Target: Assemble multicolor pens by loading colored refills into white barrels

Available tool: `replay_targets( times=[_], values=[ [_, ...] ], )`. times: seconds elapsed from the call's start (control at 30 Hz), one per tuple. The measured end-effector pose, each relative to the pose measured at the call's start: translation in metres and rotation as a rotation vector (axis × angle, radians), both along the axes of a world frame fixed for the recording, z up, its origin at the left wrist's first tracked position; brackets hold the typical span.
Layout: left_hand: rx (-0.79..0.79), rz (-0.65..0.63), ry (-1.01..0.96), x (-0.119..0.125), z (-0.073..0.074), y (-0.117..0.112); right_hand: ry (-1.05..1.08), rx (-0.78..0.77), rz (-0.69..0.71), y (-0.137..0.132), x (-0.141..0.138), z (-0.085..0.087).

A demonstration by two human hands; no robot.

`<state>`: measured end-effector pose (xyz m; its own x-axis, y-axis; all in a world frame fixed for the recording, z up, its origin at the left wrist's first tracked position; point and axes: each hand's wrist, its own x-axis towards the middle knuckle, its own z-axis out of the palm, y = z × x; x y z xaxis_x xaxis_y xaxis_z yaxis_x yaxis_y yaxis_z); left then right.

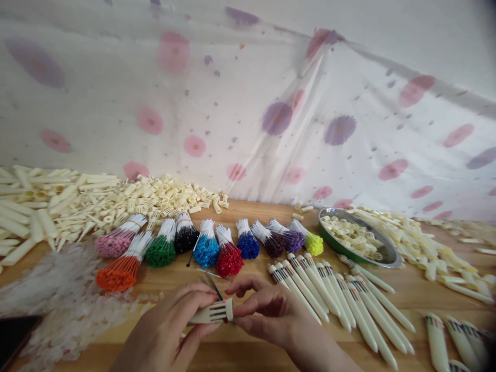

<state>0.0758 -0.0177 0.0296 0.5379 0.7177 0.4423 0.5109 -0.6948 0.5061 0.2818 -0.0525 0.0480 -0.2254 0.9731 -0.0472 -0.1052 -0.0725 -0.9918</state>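
Well, in the head view the red bundle (230, 259) of white-stemmed sticks makes a handy centre mark. Nearer the person than it, the left hand (176, 320) is closed round a cream slotted piece (217, 312), thumb below and fingers above, with the collar end pointing right. A thin dark strip (214, 287) slants up from the piece toward the red bundle; I cannot tell what it is. The right hand (269, 311), also on the near side of the red bundle, is partly curled, thumb and forefinger drawn close together at the collar, the other fingers looser; whether they grip anything cannot be told.

Left of the red bundle stand light blue (206, 248), black (186, 235), green (160, 251), orange (118, 274) and pink (114, 243) bundles; right of it, dark blue (248, 247), dark brown (274, 246), purple (293, 241) and yellow (313, 245) ones. Further left lies a heap of translucent bits (70, 294), and behind that, cream tubes (39, 217). Nearer and to the right of the red bundle, cream pens (349, 305) with coloured tops lie side by side. Well to its right, a green-sided bowl (341, 250) holds slotted cream pieces. Behind the red bundle hangs a spotted sheet (240, 93).
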Motion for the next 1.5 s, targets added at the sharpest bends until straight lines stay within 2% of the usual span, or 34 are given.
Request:
replay_targets(
  times=[0.13,0.2,0.27,0.3,0.33,0.47,0.57,0.7,0.83,0.97,1.1,1.27,1.5],
  values=[
    [-0.089,0.036,0.000,0.001,-0.004,0.005,-0.053,-0.003,-0.041,0.004,0.003,0.000],
    [-0.126,0.052,-0.023,0.001,-0.007,0.008,-0.152,0.035,-0.107,0.012,0.013,-0.003],
    [-0.175,0.055,-0.056,0.001,-0.008,0.010,-0.400,0.105,-0.247,0.025,0.032,-0.009],
    [-0.209,0.067,-0.078,0.001,-0.008,0.010,-0.609,0.150,-0.395,0.032,0.045,-0.012],
    [-0.250,0.089,-0.102,0.002,-0.008,0.010,-0.696,0.163,-0.498,0.039,0.060,-0.016],
    [-0.405,0.182,-0.158,0.007,-0.005,0.010,-0.915,0.156,-0.797,0.060,0.115,-0.032],
    [-0.450,0.200,-0.130,0.007,-0.004,0.012,-1.065,0.116,-0.882,0.065,0.137,-0.038],
    [-0.474,0.151,-0.073,0.000,-0.011,0.021,-1.234,0.054,-0.875,0.067,0.146,-0.039],
    [-0.478,0.142,-0.042,-0.004,-0.017,0.025,-1.362,0.047,-0.770,0.072,0.147,-0.035],
    [-0.468,0.176,-0.104,0.001,-0.015,0.021,-1.482,0.088,-0.619,0.080,0.141,-0.029],
    [-0.454,0.191,-0.186,0.005,-0.013,0.018,-1.564,0.133,-0.552,0.085,0.135,-0.024],
    [-0.453,0.169,-0.111,0.001,-0.014,0.021,-1.539,0.221,-0.478,0.078,0.146,-0.027],
    [-0.480,0.132,-0.072,0.002,-0.014,0.020,-1.308,0.276,-0.463,0.066,0.173,-0.039]
  ],
)
